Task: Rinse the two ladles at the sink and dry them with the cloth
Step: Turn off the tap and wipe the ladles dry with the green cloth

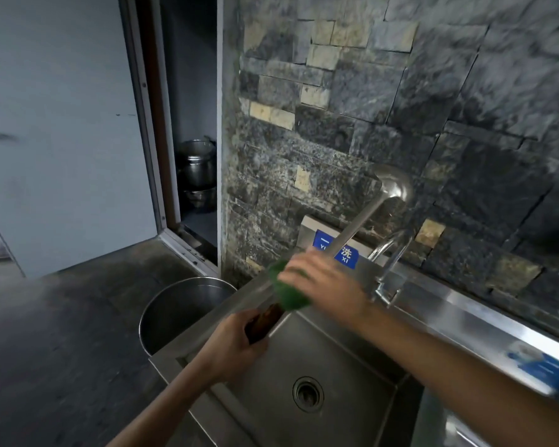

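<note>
A long steel ladle [365,217] points up and to the right over the sink [329,350], its bowl up near the stone wall. My left hand [236,343] grips its dark wooden handle at the sink's left rim. My right hand [320,279] holds a green cloth [288,291] wrapped around the ladle's shaft just above the handle. A second ladle is not visible.
A curved faucet [391,259] rises at the sink's back edge, right of my hands. A large steel bucket [178,311] stands on the floor left of the sink. Steel pots [197,169] sit in a doorway behind. A blue sign [346,253] hangs behind the sink.
</note>
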Action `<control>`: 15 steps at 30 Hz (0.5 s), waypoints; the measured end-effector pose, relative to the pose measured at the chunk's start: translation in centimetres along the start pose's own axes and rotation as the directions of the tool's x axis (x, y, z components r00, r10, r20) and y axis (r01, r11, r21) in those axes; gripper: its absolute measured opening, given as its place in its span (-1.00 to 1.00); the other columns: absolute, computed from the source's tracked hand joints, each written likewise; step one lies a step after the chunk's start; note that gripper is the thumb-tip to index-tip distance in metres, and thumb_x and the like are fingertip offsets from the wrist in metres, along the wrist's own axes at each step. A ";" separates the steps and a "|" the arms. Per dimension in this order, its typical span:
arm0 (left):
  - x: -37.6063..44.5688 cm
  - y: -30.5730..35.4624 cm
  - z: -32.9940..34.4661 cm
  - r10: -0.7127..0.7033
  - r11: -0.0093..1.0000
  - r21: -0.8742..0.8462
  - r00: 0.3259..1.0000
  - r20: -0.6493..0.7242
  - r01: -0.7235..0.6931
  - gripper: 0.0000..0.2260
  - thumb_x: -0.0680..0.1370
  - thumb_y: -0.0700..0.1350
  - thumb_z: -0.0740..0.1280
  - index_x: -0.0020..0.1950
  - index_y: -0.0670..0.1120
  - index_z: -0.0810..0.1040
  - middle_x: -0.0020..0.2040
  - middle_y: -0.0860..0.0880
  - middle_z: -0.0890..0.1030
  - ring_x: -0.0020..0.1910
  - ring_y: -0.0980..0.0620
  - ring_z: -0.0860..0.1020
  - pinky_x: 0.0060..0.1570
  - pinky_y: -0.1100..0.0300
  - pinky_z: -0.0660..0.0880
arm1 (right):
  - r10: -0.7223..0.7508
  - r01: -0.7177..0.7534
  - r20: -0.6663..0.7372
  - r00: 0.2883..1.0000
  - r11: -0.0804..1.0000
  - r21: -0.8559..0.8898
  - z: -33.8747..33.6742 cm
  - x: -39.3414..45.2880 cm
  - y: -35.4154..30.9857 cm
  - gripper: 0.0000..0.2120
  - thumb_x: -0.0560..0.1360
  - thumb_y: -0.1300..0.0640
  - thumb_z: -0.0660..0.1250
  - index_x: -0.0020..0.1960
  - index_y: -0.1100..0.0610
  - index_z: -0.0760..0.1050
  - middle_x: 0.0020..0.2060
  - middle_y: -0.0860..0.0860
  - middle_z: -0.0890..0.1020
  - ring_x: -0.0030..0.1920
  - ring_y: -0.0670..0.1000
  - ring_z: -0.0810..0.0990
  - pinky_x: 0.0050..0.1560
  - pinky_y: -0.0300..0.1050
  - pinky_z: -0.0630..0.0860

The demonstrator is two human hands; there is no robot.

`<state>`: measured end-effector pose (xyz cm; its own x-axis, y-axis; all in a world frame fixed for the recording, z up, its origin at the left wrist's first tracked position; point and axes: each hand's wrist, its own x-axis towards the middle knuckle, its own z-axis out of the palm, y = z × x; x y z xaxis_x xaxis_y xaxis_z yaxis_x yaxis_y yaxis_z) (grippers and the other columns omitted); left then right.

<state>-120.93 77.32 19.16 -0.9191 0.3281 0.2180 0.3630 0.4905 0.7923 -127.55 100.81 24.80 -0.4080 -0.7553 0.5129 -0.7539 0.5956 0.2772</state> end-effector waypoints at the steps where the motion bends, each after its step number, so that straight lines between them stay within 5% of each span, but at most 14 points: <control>1: 0.2 0.1 0.1 0.009 0.999 -0.038 1.000 0.000 -0.009 -0.89 0.39 -0.11 0.39 -0.12 -0.08 0.56 -0.36 0.05 0.51 -0.42 0.16 0.41 -0.37 -0.05 0.44 | -0.044 0.044 -0.021 0.999 0.999 0.022 0.8 0.1 -1.8 -0.66 0.51 0.23 0.40 0.26 0.02 0.55 0.17 0.01 0.64 0.27 0.06 0.57 0.49 0.07 0.38; 5: -0.4 -0.1 0.5 -0.020 0.973 -0.229 0.999 0.041 0.029 -0.79 0.41 -0.10 0.41 -0.11 -0.25 0.54 -0.34 0.02 0.46 -0.37 0.08 0.40 -0.37 -0.04 0.37 | -0.200 0.190 -0.088 0.976 0.976 -0.107 0.5 0.7 -2.6 -0.65 0.60 0.26 0.35 0.32 -0.01 0.44 0.14 0.01 0.64 0.23 0.06 0.60 0.40 0.06 0.44; 8: -1.1 0.4 0.0 -0.054 0.883 -0.448 0.978 0.202 0.141 -0.74 0.47 -0.19 0.40 -0.11 -0.38 0.43 -0.42 -0.10 0.45 -0.52 0.03 0.38 -0.50 0.17 0.32 | -0.328 0.317 -0.019 0.944 0.925 -0.209 -1.3 1.6 -0.4 -0.62 0.63 0.28 0.28 0.36 -0.02 0.36 0.15 -0.01 0.64 0.21 0.04 0.60 0.36 0.04 0.45; 12: -2.3 0.8 -0.7 -0.090 0.715 -0.611 0.912 0.400 0.339 -0.75 0.49 -0.19 0.42 -0.26 -0.26 0.41 -0.50 -0.10 0.41 -0.61 0.05 0.33 -0.57 0.26 0.27 | -0.303 0.297 0.021 0.953 0.914 -0.277 -4.7 2.6 4.4 -0.63 0.60 0.26 0.28 0.36 -0.01 0.43 0.17 0.03 0.65 0.19 0.07 0.62 0.31 0.02 0.51; 13: -2.4 1.0 -1.0 -0.111 0.718 -0.596 0.904 0.413 0.360 -0.77 0.50 -0.14 0.43 -0.26 -0.19 0.46 -0.50 -0.11 0.42 -0.60 0.03 0.35 -0.56 0.22 0.29 | -0.292 0.286 0.029 0.956 0.909 -0.302 -5.6 2.7 5.5 -0.65 0.59 0.27 0.26 0.34 0.01 0.46 0.15 0.05 0.65 0.16 0.09 0.63 0.26 0.03 0.55; 15: -1.4 1.4 -1.8 -0.142 0.882 -0.385 0.932 0.332 0.271 -0.75 0.52 0.01 0.44 -0.27 -0.09 0.51 -0.46 -0.05 0.51 -0.55 -0.04 0.45 -0.47 0.11 0.42 | -0.271 0.284 0.087 0.959 0.900 -0.332 -6.6 2.9 6.4 -0.63 0.55 0.29 0.27 0.32 0.04 0.47 0.15 0.09 0.63 0.14 0.12 0.63 0.16 0.03 0.60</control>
<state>-119.40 76.13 20.99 -0.8578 0.5045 -0.0985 0.0119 0.2112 0.9774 -130.13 104.25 33.42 -0.2320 -0.9092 0.3457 -0.6235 0.4118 0.6646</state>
